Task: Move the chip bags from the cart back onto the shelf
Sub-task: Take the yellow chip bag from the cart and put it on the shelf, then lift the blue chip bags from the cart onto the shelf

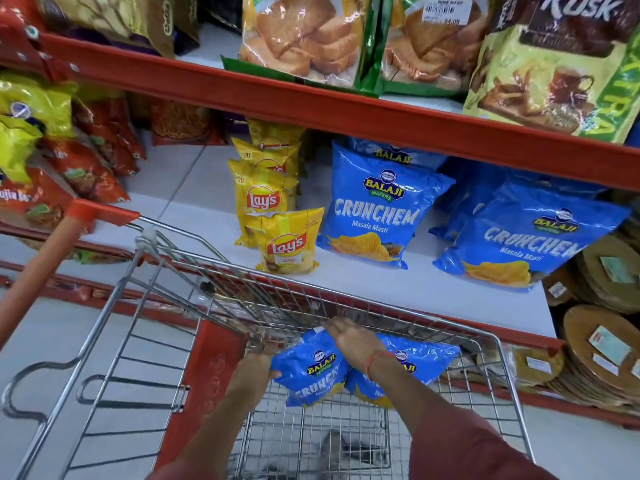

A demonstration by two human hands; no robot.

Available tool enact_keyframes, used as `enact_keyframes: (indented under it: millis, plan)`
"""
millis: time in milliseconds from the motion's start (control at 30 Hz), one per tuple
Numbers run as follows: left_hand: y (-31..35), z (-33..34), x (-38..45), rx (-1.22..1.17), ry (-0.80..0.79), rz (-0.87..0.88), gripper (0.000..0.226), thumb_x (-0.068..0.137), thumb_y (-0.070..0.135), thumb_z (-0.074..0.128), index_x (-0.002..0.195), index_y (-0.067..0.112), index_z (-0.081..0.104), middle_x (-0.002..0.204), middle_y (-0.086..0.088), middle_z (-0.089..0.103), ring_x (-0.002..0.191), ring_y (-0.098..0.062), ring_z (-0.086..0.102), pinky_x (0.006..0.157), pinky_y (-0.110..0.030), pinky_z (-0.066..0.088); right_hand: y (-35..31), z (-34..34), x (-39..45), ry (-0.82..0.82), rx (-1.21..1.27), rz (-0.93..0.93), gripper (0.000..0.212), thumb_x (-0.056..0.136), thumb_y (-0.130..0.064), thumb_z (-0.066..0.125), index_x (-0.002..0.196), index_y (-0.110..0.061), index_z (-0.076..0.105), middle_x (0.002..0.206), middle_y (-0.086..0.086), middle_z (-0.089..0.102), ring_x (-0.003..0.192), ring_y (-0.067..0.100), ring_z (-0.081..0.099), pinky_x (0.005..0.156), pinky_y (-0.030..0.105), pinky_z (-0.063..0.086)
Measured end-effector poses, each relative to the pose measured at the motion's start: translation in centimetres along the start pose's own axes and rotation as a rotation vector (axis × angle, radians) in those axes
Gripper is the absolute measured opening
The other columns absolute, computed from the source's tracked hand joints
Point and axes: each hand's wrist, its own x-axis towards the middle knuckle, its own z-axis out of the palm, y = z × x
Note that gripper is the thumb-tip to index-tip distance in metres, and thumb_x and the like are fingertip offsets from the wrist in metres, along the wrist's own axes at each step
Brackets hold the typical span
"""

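Two blue Balaji Crunchem chip bags lie in the wire cart (pixel 166 289). My left hand (pixel 258 355) grips the left edge of the nearer blue bag (pixel 311 372), and my right hand (pixel 349 337) closes over its top right side. The second blue bag (pixel 419 362) rests beside it, partly under my right forearm. On the white shelf (pixel 381 289) beyond the cart stand more blue Crunchem bags (pixel 377 209) (pixel 526 240) and a row of yellow Lay's bags (pixel 287 240).
A red shelf beam (pixel 311 109) runs overhead with rusk packs (pixel 301 36) above it. Red and yellow snack bags (pixel 79 157) fill the shelf's left. Stacks of round brown packs (pixel 599 334) sit at right. The cart's orange handle (pixel 45 258) angles at left.
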Motion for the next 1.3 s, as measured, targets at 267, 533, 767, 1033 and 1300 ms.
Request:
enact_keyframes:
  millis: [267,533,767,1033,1300]
  plan:
    - [-0.3,1.5,-0.8,0.058,0.109,-0.062,0.024,0.093,0.018,0.05,0.114,0.012,0.06,0.108,-0.015,0.069,0.101,-0.026,0.065,0.089,-0.034,0.052,-1.0,1.9,0.2,0.145,-0.209,0.081,0.05,0.043,-0.015,0.088,0.09,-0.015,0.072,0.083,0.0,0.07,0.077,0.017,0.066,0.069,0.027,0.06]
    - [-0.7,1.3,-3.7,-0.021,0.19,-0.042,0.022,0.09,0.013,0.053,0.109,0.011,0.064,0.099,-0.015,0.074,0.093,-0.028,0.068,0.083,-0.036,0.053,-2.5,0.6,-0.5,0.153,-0.187,0.153,0.042,0.05,-0.001,0.081,0.089,-0.011,0.067,0.082,0.004,0.07,0.077,0.02,0.066,0.048,0.027,0.058]
    - [-0.2,-1.3,-5.8,-0.115,0.391,-0.053,0.019,0.09,0.015,0.057,0.106,0.014,0.067,0.091,-0.016,0.075,0.074,-0.029,0.068,0.072,-0.036,0.055,-2.9,-2.7,-2.4,0.323,-0.172,0.108,0.042,0.034,-0.006,0.085,0.068,-0.019,0.063,0.063,-0.003,0.065,0.058,0.016,0.064,0.047,0.02,0.053]
    - [1.6,-8.1,-8.8,-0.244,0.735,0.176,0.008,0.084,0.013,0.065,0.091,0.012,0.07,0.09,-0.01,0.074,0.077,-0.027,0.068,0.071,-0.03,0.051,-3.5,-7.5,-7.6,0.648,0.036,0.097,0.056,0.042,0.012,0.073,0.092,-0.012,0.066,0.084,0.004,0.07,0.078,0.023,0.066,0.064,0.026,0.058]
    - [7.4,-14.4,-11.9,-0.308,0.938,0.427,0.012,0.082,0.003,0.065,0.092,0.008,0.07,0.086,-0.009,0.073,0.077,-0.023,0.066,0.073,-0.024,0.045,-2.2,-13.4,-11.6,1.006,0.13,0.185,0.052,0.057,0.01,0.076,0.099,-0.016,0.061,0.093,0.003,0.068,0.089,0.018,0.057,0.075,0.025,0.046]
